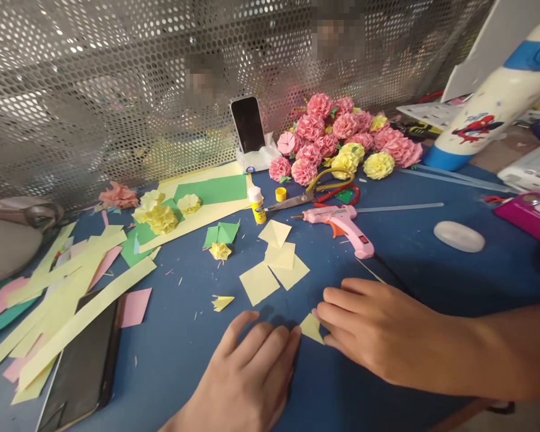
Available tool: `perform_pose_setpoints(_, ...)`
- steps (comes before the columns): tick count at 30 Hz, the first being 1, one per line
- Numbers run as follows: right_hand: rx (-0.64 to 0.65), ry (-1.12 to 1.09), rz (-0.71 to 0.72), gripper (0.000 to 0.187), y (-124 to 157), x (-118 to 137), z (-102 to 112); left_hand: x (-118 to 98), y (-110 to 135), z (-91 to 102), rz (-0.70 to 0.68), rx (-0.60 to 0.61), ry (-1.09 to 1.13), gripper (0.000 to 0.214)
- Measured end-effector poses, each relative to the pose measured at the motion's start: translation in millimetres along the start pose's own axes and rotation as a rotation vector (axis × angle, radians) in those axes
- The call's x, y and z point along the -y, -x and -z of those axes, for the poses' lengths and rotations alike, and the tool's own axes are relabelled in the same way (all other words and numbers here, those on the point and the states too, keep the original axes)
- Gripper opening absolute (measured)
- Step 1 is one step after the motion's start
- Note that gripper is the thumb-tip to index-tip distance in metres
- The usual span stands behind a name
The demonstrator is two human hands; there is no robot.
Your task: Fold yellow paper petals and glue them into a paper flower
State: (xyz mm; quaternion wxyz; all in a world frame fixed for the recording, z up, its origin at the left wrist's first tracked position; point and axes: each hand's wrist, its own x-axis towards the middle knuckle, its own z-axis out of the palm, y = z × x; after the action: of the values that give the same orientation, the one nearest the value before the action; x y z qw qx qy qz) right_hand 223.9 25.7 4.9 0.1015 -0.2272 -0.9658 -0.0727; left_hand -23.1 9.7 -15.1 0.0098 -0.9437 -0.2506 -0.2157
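A small piece of folded pale yellow paper [312,328] lies on the blue table between my two hands. My left hand [256,369] is closed with curled fingers, its tips at the paper's left corner. My right hand [378,330] grips the right edge, fingers bent and pressed together. Beyond them lie several yellow paper squares [258,284], some overlapping. A small folded yellow piece [223,303] sits left of these, with a yellow paper blossom [220,251] and green paper [222,233] farther back. The undersides of both hands are hidden.
Behind the squares are a glue stick [259,210], scissors [303,198] and a pink glue gun [342,223]. Pink and yellow paper flowers [326,144] heap at the back beside a propped phone [248,124]. Paper strips [90,318] cover a dark tablet-like object [87,366]. A bottle [490,102] stands right.
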Motion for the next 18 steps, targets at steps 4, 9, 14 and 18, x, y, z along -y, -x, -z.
perform_pose_setpoints(4,-0.053,-0.018,-0.036,0.020,-2.3,-6.8,-6.3,-0.2,-1.6,0.9,0.000,0.055,0.007,0.033)
perform_pose_setpoints(9,-0.032,-0.144,-0.111,0.036,-4.5,-12.5,-14.0,-0.9,-3.2,4.3,0.003,0.101,0.006,0.034)
perform_pose_setpoints(14,-0.113,-0.153,-0.007,0.016,-4.8,-18.6,-17.1,1.2,-4.7,5.5,0.003,0.137,0.011,0.035)
perform_pose_setpoints(18,-0.088,-0.394,-0.106,0.018,-6.7,-26.4,-22.1,5.4,-5.8,6.9,-0.029,0.127,0.057,0.038)
